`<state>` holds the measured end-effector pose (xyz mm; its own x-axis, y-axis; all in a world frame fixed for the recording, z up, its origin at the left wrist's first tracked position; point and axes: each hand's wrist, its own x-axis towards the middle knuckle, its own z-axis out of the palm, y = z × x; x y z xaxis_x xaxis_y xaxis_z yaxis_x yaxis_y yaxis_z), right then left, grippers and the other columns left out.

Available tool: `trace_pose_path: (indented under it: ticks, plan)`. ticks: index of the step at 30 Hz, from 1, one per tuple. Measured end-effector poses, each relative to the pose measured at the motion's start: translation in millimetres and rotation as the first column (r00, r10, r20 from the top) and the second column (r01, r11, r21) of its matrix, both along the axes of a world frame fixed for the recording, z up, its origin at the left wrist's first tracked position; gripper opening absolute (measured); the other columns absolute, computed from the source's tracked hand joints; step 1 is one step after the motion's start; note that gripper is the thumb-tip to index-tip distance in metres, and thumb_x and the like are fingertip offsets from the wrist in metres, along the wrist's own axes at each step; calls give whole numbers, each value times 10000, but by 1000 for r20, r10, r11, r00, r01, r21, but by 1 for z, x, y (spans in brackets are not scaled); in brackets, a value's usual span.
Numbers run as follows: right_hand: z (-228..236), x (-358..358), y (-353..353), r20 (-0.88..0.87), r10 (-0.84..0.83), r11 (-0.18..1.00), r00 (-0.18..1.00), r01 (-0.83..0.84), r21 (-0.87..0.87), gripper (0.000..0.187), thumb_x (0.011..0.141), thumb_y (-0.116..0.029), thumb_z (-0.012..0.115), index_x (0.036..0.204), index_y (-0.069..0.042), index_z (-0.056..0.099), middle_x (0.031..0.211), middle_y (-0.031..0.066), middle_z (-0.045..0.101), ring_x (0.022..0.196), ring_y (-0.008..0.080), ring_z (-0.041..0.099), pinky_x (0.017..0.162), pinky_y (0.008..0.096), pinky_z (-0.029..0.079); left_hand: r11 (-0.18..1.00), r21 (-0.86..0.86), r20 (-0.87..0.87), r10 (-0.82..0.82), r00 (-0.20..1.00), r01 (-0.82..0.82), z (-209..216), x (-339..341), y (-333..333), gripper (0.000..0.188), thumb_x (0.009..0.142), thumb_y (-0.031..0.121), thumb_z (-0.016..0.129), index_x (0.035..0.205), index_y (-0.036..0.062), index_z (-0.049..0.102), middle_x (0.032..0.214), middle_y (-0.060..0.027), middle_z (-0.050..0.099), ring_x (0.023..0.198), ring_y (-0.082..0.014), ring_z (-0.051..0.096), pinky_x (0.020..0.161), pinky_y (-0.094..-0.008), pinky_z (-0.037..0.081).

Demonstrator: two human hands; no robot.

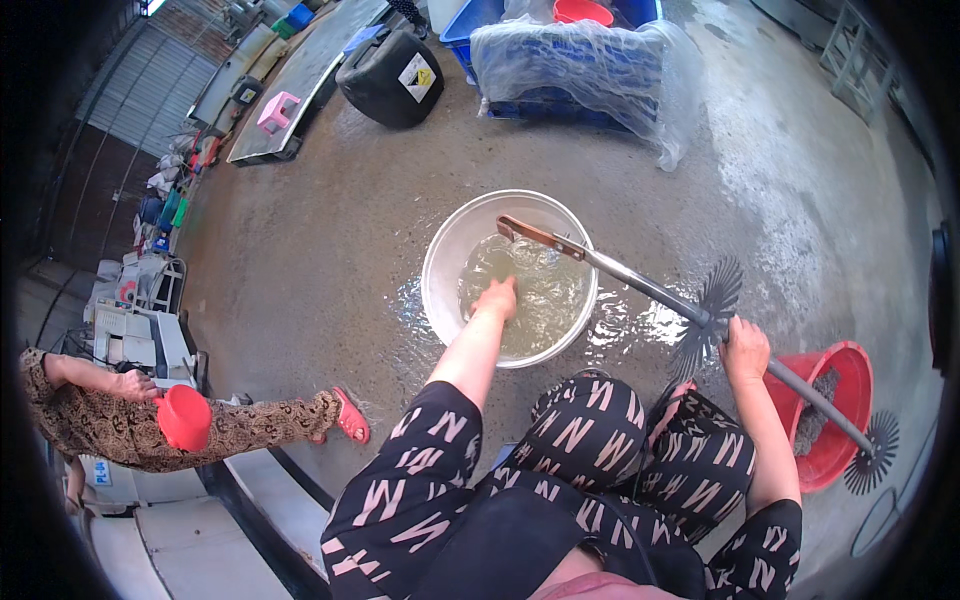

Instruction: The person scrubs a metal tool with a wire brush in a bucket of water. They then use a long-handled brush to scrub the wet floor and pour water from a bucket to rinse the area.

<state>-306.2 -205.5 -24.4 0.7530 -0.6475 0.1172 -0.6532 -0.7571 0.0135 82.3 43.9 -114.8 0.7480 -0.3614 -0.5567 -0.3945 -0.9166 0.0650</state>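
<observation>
My left hand [497, 298] reaches down into the water of a round white tub [436, 300] on the floor. The water is stirred and cloudy, and it hides the fingertips, so I cannot tell whether they hold anything. My right hand [745, 350] is closed around a long grey metal rod [645, 283]. Two black discs with fin-like blades sit on the rod, one disc [708, 318] beside my right hand and one disc [872, 452] at the lower right end. The rod's copper-coloured hooked end [528, 232] lies over the tub's opening, above the water.
To the right a tilted red bucket [858, 375] holds grey granular material, with the rod passing across it. A person [190, 435] holding a red scoop stands at left. Farther off are a black jerrycan [392, 78], a blue crate [570, 75] draped with plastic and a pink stool [278, 112].
</observation>
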Motion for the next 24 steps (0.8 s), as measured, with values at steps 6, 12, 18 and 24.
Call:
trace_pose_path:
  ticks: [6,12,18,24]
  plan:
    - [-2,-10,3,-11,-47,995,999,48,89,408,612,-201,787,883,-110,497,789,79,597,764,288,619,680,414,493,691,-651,-256,191,948,-315,77,30,7,376,694,84,742,1053,85,630,917,-87,682,870,-206,644,776,-338,509]
    - [-12,-9,-5,-34,-46,995,998,49,86,387,621,-225,785,867,-118,506,745,83,618,707,306,634,641,426,507,430,-870,302,79,950,241,137,-3,-41,274,756,134,714,993,66,595,915,-104,650,870,-276,646,761,-360,509]
    - [-9,-8,-4,-41,-37,997,998,40,64,373,636,-235,783,875,-121,520,741,85,630,690,304,646,625,427,518,132,-984,-77,284,956,-118,89,-16,-10,261,794,80,712,1015,58,575,941,-63,632,849,-159,602,780,-298,483]
    - [-18,-7,-1,-26,-44,999,999,44,-9,363,644,-238,778,871,-121,520,741,78,626,701,289,648,635,409,514,367,-929,165,300,940,46,134,3,-41,272,782,188,719,1001,87,595,905,-97,653,833,-240,648,728,-358,504]
